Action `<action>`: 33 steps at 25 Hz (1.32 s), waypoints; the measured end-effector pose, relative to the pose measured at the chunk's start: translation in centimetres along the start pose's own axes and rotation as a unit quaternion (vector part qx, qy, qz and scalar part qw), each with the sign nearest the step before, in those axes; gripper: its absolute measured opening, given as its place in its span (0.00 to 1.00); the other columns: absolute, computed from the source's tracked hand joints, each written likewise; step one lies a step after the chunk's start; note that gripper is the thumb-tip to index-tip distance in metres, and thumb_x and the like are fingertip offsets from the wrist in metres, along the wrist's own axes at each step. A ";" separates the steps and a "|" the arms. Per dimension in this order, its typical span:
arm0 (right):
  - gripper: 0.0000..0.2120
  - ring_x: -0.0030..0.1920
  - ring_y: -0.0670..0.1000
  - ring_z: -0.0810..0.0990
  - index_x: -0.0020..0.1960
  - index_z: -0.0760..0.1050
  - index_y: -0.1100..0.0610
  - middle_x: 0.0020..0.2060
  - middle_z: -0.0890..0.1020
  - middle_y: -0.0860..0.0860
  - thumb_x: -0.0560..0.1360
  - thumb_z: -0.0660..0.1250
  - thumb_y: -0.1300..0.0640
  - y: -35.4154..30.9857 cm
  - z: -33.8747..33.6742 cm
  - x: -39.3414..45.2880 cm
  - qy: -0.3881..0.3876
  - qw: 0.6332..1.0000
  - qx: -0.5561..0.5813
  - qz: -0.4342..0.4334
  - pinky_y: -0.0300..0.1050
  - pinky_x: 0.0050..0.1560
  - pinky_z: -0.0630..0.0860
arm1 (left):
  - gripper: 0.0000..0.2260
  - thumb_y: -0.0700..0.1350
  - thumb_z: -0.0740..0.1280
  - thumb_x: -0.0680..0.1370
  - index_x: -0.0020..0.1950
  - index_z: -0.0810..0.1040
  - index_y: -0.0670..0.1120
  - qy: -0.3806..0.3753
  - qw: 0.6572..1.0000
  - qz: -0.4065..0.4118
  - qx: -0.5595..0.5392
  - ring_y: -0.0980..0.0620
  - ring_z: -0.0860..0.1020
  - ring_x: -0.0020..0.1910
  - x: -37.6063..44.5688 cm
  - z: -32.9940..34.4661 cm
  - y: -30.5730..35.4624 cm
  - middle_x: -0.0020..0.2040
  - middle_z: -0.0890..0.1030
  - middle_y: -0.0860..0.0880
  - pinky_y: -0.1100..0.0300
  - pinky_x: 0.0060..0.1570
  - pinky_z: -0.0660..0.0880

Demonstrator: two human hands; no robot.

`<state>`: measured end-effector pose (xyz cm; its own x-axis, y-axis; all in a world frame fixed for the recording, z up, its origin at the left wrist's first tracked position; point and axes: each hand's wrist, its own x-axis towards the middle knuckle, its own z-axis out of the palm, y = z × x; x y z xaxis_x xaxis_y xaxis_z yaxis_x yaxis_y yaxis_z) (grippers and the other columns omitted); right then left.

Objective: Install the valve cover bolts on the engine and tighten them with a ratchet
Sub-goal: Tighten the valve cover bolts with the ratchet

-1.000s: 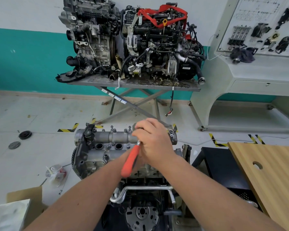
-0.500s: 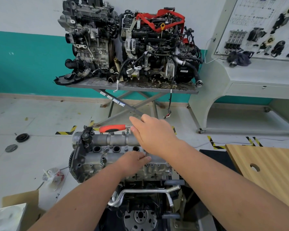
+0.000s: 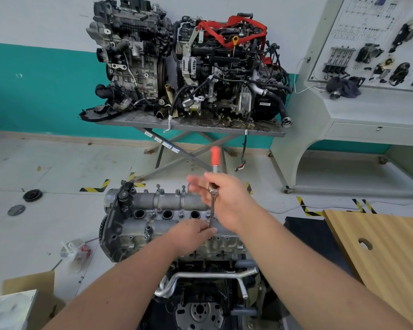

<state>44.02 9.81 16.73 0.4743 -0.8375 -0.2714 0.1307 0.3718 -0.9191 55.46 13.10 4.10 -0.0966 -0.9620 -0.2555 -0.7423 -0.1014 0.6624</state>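
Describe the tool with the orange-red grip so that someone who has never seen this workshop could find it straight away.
Start at the grey engine nearest the camera, on the floor in front of the table of two bigger engines. Above its right half the right hand grips the ratchet at its head. Nothing else there has an orange-red handle pointing away and a thin steel extension running down to the left hand.

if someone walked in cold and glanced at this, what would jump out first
Probably the ratchet with its orange handle, standing upright at centre frame in the right hand, its extension reaching down to the left hand on the grey engine below. Behind, two bulky engines crowd a metal table against the teal wall, one draped with a red strap.
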 end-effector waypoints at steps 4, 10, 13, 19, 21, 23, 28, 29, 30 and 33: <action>0.14 0.50 0.56 0.79 0.37 0.68 0.55 0.47 0.82 0.54 0.78 0.66 0.67 2.4 0.1 -0.1 0.064 0.977 0.189 -0.081 0.43 0.49 0.74 | 0.21 0.57 0.58 0.82 0.51 0.78 0.40 0.004 1.000 0.009 -0.001 0.51 0.72 0.35 0.3 0.1 -0.3 0.43 0.80 0.38 0.54 0.40 0.70; 0.12 0.68 0.47 0.73 0.62 0.81 0.54 0.68 0.76 0.48 0.81 0.64 0.55 5.5 -1.8 -0.5 0.138 0.826 -0.316 -0.446 0.43 0.68 0.69 | 0.11 0.54 0.62 0.80 0.43 0.79 0.51 0.001 1.000 -0.005 0.007 0.48 0.81 0.45 0.4 0.1 -0.8 0.43 0.83 0.50 0.54 0.46 0.77; 0.08 0.59 0.57 0.77 0.53 0.83 0.62 0.61 0.81 0.56 0.76 0.67 0.64 5.6 -2.4 0.6 0.123 0.675 -0.483 -0.545 0.53 0.58 0.76 | 0.06 0.48 0.60 0.81 0.45 0.74 0.54 0.015 1.000 -0.005 -0.019 0.49 0.81 0.51 0.4 0.0 -0.5 0.42 0.80 0.58 0.62 0.47 0.78; 0.15 0.44 0.56 0.73 0.57 0.77 0.55 0.46 0.76 0.53 0.76 0.59 0.50 3.8 -1.8 0.4 0.131 0.571 -0.664 -0.465 0.52 0.46 0.71 | 0.10 0.44 0.61 0.80 0.55 0.82 0.49 0.003 1.000 -0.002 0.013 0.54 0.80 0.52 0.6 0.1 -0.1 0.51 0.83 0.52 0.61 0.57 0.75; 0.21 0.44 0.55 0.72 0.64 0.75 0.54 0.46 0.75 0.52 0.79 0.55 0.43 3.0 -1.9 0.3 0.110 0.550 -0.705 -0.434 0.51 0.46 0.69 | 0.10 0.46 0.60 0.82 0.52 0.81 0.54 -0.027 0.999 0.028 0.006 0.54 0.79 0.54 0.6 0.2 0.1 0.52 0.82 0.54 0.54 0.59 0.74; 0.22 0.43 0.55 0.72 0.65 0.75 0.53 0.45 0.76 0.52 0.81 0.53 0.43 1.9 -1.9 0.2 0.094 0.524 -0.732 -0.426 0.50 0.44 0.68 | 0.10 0.55 0.58 0.83 0.53 0.78 0.54 -0.018 1.000 -0.005 -0.015 0.54 0.78 0.50 0.6 0.0 0.1 0.49 0.81 0.54 0.55 0.52 0.75; 0.14 0.42 0.57 0.77 0.51 0.74 0.54 0.39 0.75 0.49 0.84 0.52 0.49 -0.5 -0.2 0.8 0.040 0.575 -0.763 -0.292 0.47 0.36 0.62 | 0.19 0.60 0.57 0.82 0.47 0.77 0.47 -0.016 1.000 -0.021 0.007 0.51 0.77 0.44 0.1 -0.1 0.2 0.43 0.79 0.48 0.54 0.49 0.74; 0.14 0.40 0.57 0.78 0.45 0.72 0.55 0.36 0.76 0.49 0.83 0.53 0.50 -1.1 0.0 0.9 0.032 0.636 -0.736 -0.228 0.47 0.33 0.65 | 0.19 0.60 0.57 0.82 0.46 0.76 0.46 -0.014 1.000 -0.019 0.006 0.50 0.78 0.45 0.0 -0.1 0.2 0.44 0.79 0.47 0.53 0.52 0.74; 0.14 0.39 0.58 0.80 0.42 0.72 0.57 0.35 0.79 0.51 0.82 0.55 0.53 -1.6 0.2 1.1 0.023 0.721 -0.673 -0.161 0.48 0.34 0.70 | 0.18 0.59 0.57 0.83 0.45 0.75 0.46 -0.014 1.000 -0.016 0.009 0.49 0.77 0.45 -0.1 -0.2 0.3 0.44 0.79 0.47 0.52 0.52 0.74; 0.04 0.38 0.53 0.85 0.49 0.73 0.59 0.36 0.86 0.54 0.80 0.60 0.60 -1.6 0.2 0.5 0.001 0.957 -0.289 0.009 0.48 0.44 0.74 | 0.19 0.59 0.58 0.83 0.46 0.76 0.46 -0.011 1.000 -0.007 0.016 0.51 0.77 0.42 -0.2 -0.1 0.3 0.42 0.79 0.49 0.53 0.50 0.74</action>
<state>44.22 8.92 18.13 0.4693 -0.8345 -0.2887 -0.3811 0.1035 -0.9187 55.35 13.27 4.46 -0.1013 -0.9547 -0.2799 -0.7639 -0.1056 0.6366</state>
